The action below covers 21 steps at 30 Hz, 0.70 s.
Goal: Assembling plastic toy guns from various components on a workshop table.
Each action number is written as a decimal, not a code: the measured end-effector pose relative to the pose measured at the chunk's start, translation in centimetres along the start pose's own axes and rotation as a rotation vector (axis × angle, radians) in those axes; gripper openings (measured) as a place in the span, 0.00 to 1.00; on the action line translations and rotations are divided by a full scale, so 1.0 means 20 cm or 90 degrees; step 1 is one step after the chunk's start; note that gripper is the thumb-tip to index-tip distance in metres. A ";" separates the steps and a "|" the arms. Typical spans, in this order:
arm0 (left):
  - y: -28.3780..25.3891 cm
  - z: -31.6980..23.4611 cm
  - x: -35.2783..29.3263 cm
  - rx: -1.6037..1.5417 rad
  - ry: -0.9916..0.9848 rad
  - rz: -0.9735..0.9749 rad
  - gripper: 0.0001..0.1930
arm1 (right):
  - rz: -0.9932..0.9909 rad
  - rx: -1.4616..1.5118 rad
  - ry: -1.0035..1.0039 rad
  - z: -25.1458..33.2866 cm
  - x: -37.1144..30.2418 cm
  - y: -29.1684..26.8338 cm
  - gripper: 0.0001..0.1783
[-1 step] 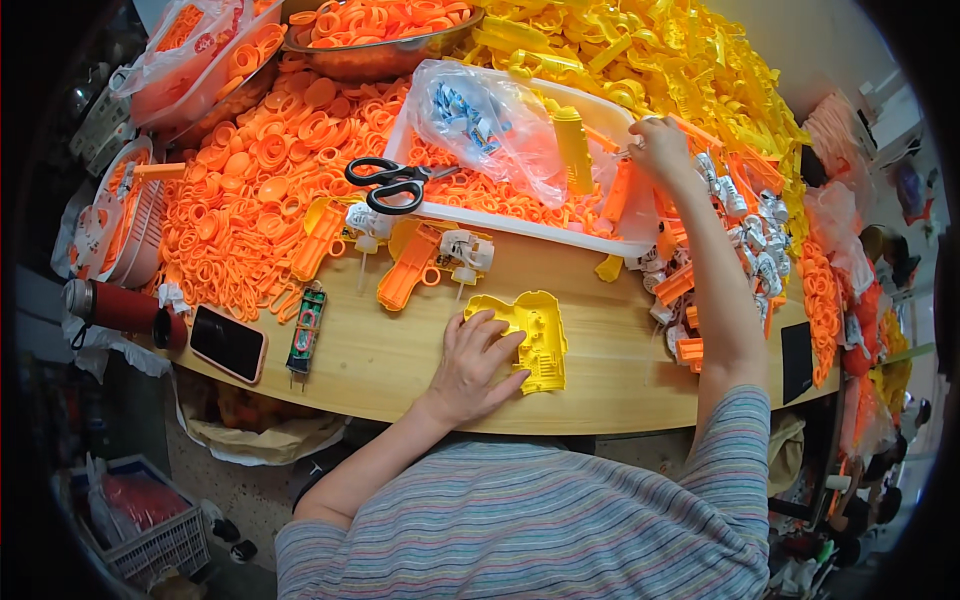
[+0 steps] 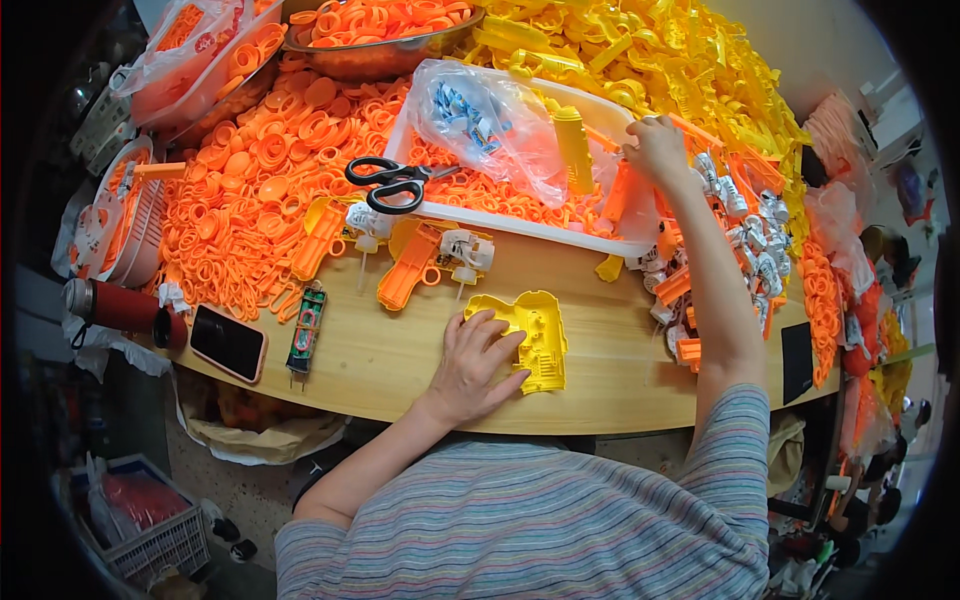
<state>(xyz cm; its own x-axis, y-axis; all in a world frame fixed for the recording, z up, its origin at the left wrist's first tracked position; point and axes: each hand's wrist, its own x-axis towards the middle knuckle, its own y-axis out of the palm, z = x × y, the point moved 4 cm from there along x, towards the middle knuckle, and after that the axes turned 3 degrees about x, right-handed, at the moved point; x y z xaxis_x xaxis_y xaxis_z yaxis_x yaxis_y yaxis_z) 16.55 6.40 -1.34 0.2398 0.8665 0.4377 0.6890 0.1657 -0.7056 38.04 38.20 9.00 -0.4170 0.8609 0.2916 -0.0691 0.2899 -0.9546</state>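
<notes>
A yellow plastic shell half (image 2: pixel 543 345) lies on the table in front of me, its ribbed inside facing up. My left hand (image 2: pixel 473 365) holds its left side against the tabletop, fingers curved over the edge. At the far right my right hand (image 2: pixel 660 152) reaches over the end of a white tray (image 2: pixel 530 230), fingers bent together; what they pinch is too small to make out. Below that hand an orange part (image 2: pixel 617 192) leans in the tray. Two orange handles with white mechanisms, one of them a grip-shaped part (image 2: pixel 412 268), lie left of the shell.
Black scissors (image 2: pixel 400 185) rest on the tray's rim. Orange rings (image 2: pixel 250 190) are heaped left, yellow shells (image 2: pixel 640 50) at the back, white-and-orange assemblies (image 2: pixel 755 240) at the right. A phone (image 2: pixel 228 343), red flask (image 2: pixel 120 307) and green-black tool (image 2: pixel 307 330) lie front left.
My right hand has shifted very slightly at the tray's end. The left hand and the yellow shell half have not moved.
</notes>
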 end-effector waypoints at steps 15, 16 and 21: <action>0.01 0.01 0.00 -0.002 0.010 -0.010 0.23 | -0.008 -0.070 0.030 -0.11 0.06 0.00 0.19; 0.01 0.01 0.00 0.003 0.008 -0.011 0.23 | -0.043 0.018 0.070 -0.15 0.05 -0.05 0.21; 0.02 0.00 0.00 0.010 0.018 -0.016 0.22 | -0.246 0.440 0.179 -0.47 -0.06 -0.15 0.27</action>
<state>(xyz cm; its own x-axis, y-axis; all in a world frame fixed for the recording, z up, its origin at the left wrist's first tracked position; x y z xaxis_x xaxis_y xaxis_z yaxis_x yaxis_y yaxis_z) 16.80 6.50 -1.61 0.2421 0.8485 0.4705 0.6840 0.1946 -0.7030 47.29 40.28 12.19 -0.0149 0.8521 0.5231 -0.7391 0.3430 -0.5798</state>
